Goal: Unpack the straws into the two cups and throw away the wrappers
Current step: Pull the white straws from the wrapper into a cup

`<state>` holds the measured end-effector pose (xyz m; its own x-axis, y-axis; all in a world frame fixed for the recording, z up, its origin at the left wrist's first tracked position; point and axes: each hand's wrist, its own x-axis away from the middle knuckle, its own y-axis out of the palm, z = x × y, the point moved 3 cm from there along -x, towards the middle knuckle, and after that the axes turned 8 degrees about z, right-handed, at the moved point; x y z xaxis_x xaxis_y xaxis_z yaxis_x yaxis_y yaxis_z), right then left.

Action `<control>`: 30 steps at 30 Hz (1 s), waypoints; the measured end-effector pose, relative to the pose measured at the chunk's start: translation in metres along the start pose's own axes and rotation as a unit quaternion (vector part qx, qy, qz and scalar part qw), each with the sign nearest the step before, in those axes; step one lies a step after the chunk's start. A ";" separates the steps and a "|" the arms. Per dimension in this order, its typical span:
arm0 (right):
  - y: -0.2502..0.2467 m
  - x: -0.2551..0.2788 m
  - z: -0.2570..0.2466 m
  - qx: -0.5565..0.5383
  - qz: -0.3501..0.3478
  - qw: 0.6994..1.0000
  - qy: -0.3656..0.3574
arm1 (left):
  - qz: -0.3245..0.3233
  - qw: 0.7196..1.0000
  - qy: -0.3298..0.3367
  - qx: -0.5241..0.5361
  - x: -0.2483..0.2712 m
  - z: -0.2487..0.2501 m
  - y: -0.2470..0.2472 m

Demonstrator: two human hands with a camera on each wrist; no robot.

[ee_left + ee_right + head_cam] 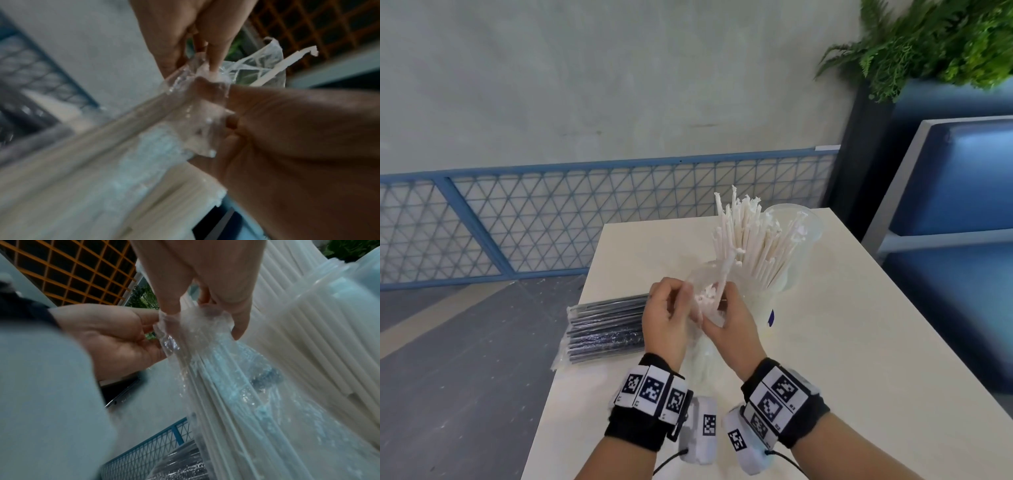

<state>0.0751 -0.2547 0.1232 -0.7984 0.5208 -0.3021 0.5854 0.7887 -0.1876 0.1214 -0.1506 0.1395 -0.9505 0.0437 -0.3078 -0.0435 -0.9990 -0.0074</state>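
**Wrapper of white straws held open above the worktop**

A clear wrapper of white straws is pinched at its mouth by the left hand and right hand, fingers clamped on the plastic. Behind it, a cup is filled with white straws. A pack of black straws lies on the worktop, left.

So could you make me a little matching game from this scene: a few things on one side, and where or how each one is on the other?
Things:
1. white straws
2. black straws
3. clear wrapper
4. fern

States:
A. pinched by both hands
B. standing in a clear cup
C. top right, beyond the table
D. lying still bagged on the table

Pairs: 1-B, 2-D, 3-A, 4-C
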 end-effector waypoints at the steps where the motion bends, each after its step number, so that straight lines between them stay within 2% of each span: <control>1: 0.001 0.001 0.002 0.008 -0.003 1.000 0.001 | 0.022 0.999 -0.026 0.011 0.001 -0.003 -0.001; 4: 0.003 0.004 0.005 0.019 -0.012 1.000 0.003 | 0.061 0.994 -0.087 0.008 0.000 -0.014 -0.003; 10: 0.005 0.008 0.005 0.026 -0.059 0.998 0.028 | 0.053 0.994 -0.080 0.042 0.001 -0.009 -0.009; 16: 0.002 0.002 -0.004 -0.040 -0.085 0.994 0.061 | 0.029 0.990 -0.108 0.082 -0.002 -0.011 -0.008; 21: 0.008 0.011 -0.004 -0.087 -0.047 0.992 0.078 | 0.047 0.993 -0.099 0.044 -0.001 -0.015 0.000; 27: 0.010 0.017 0.003 -0.161 -0.114 0.975 0.105 | 0.040 0.998 -0.038 -0.001 -0.003 -0.013 0.002; 30: 0.006 0.016 0.004 -0.162 -0.121 0.975 0.096 | 0.059 0.996 -0.057 -0.043 -0.011 -0.029 -0.004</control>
<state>0.0662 -0.2431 0.1134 -0.9377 0.3333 -0.0984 0.3260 0.9417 0.0833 0.1416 -0.1469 0.1150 -0.9764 -0.0791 -0.2007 0.0928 -0.9939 -0.0597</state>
